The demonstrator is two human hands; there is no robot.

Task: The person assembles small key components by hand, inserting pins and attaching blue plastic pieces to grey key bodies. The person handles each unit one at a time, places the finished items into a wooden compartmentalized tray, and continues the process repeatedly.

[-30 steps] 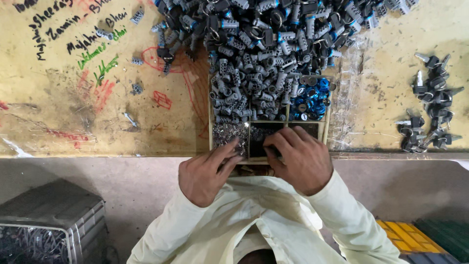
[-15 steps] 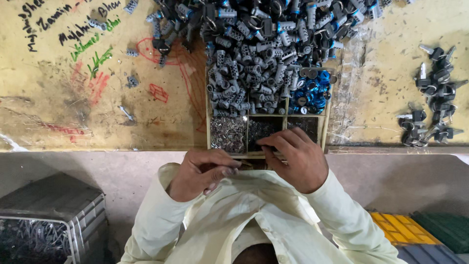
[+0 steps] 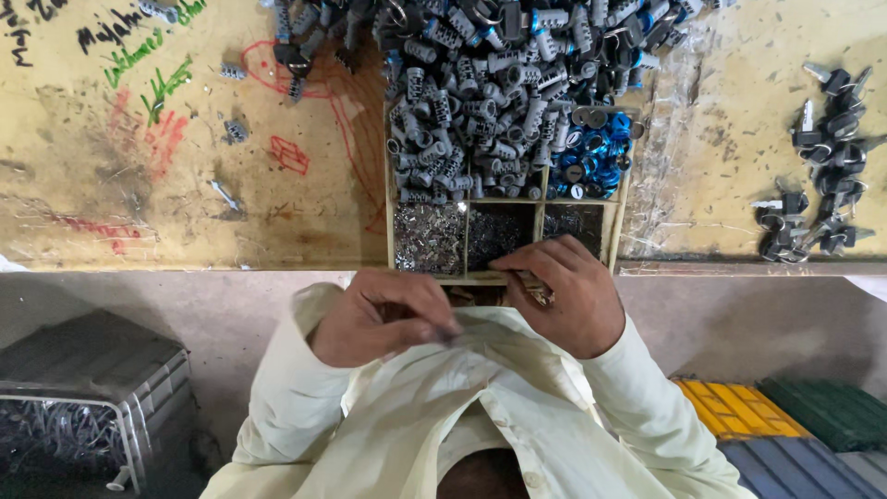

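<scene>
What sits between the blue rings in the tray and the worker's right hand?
In the head view, a tray compartment of small dark metal bits lies between the blue rings and the right hand.

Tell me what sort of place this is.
Probably a small lock-assembly workshop. A scuffed bench carries a heap of grey lock cylinders, a divided tray of tiny metal parts and a cluster of keys. The left hand and right hand work at the tray's near edge.

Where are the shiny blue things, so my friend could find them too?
Start at the big pile of grey metal cylinders on the yellow table. Follow its right edge down to the wooden tray. The blue rings sit there, the only bright blue among all the grey.
</scene>
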